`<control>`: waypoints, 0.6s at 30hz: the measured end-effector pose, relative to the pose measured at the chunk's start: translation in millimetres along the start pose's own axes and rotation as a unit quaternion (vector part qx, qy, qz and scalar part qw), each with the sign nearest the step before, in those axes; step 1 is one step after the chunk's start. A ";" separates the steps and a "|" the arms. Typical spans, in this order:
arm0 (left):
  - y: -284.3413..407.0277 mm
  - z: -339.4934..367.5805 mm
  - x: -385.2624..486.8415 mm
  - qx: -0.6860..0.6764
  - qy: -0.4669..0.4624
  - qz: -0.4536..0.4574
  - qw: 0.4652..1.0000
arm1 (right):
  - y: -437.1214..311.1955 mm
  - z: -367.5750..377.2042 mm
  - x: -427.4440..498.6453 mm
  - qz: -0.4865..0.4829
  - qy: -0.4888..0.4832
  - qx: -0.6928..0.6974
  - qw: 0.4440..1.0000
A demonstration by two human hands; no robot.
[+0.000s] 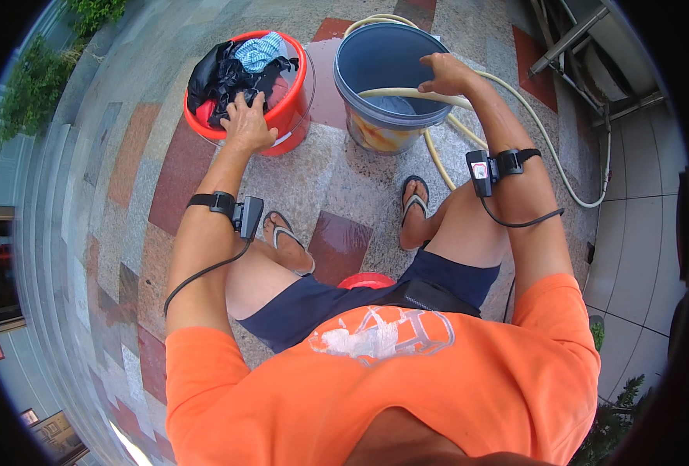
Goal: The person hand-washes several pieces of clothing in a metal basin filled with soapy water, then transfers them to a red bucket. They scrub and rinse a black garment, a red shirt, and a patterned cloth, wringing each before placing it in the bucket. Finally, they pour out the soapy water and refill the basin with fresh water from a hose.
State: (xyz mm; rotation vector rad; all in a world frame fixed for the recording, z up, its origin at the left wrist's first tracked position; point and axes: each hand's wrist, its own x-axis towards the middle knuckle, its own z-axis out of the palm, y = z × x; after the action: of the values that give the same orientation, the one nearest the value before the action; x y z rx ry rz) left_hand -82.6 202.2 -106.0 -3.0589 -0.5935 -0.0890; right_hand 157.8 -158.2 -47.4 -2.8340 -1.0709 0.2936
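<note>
My left hand (247, 123) reaches over the near rim of a red plastic bucket (290, 133), fingers apart at the edge of the dark wet clothes (228, 76). A blue-and-white striped cloth (260, 52) lies on top of that heap, and some red cloth (204, 113) shows at its side. To the right stands a grey plastic pail (379, 51) with a little water at its bottom. My right hand (448, 74) is spread at this pail's right rim, just above a cream hose (397, 92) whose end hangs inside. Neither hand appears to grip anything.
The hose loops over the patchwork stone paving (344, 175) behind and right of the pail. A red plastic object (367, 281) shows between my legs. Metal tubing (571, 41) stands at the upper right, beside pale tiles (630, 233). Steps (47, 244) run along the left.
</note>
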 end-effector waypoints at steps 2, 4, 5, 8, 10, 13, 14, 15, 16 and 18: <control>17.8 2.2 10.2 0.014 -0.086 0.035 0.996 | -21.4 -11.4 -1.4 0.006 0.053 0.032 0.998; 30.0 12.7 25.3 0.023 -0.118 0.012 0.993 | -44.1 -23.3 -3.9 -0.023 0.057 0.044 0.997; 34.3 19.5 35.6 0.025 -0.123 0.008 0.992 | -54.2 -28.4 -5.9 -0.051 0.070 0.064 0.994; 28.8 39.9 51.9 0.008 -0.106 0.059 0.993 | -85.7 -36.3 -8.7 -0.108 0.045 0.062 0.991; 23.7 49.7 57.5 0.026 -0.080 0.087 0.993 | -106.0 -34.0 -13.3 -0.149 0.052 0.057 0.986; 20.6 57.7 62.9 -0.036 -0.093 0.060 0.993 | -133.0 -28.1 -19.4 -0.163 0.003 0.054 0.985; 20.8 59.2 63.1 -0.031 -0.067 0.060 0.995 | -140.1 -26.6 -21.2 -0.171 -0.009 0.046 0.984; 20.9 60.1 63.8 -0.043 -0.067 0.044 0.996 | -147.1 -25.1 -21.8 -0.157 -0.028 0.046 0.986; 21.6 60.8 63.4 -0.058 -0.068 0.034 0.995 | -155.0 -21.7 -23.3 -0.150 -0.047 0.049 0.986; 20.8 61.4 59.8 -0.062 -0.061 0.002 0.996 | -166.5 -17.6 -23.3 -0.169 -0.064 0.043 0.983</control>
State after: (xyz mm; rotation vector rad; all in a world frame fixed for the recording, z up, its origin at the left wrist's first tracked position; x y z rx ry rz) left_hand -16.2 207.3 -164.0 -3.2042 -0.6110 0.0638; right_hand 37.2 -49.5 -0.4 -2.5281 -1.4976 0.4811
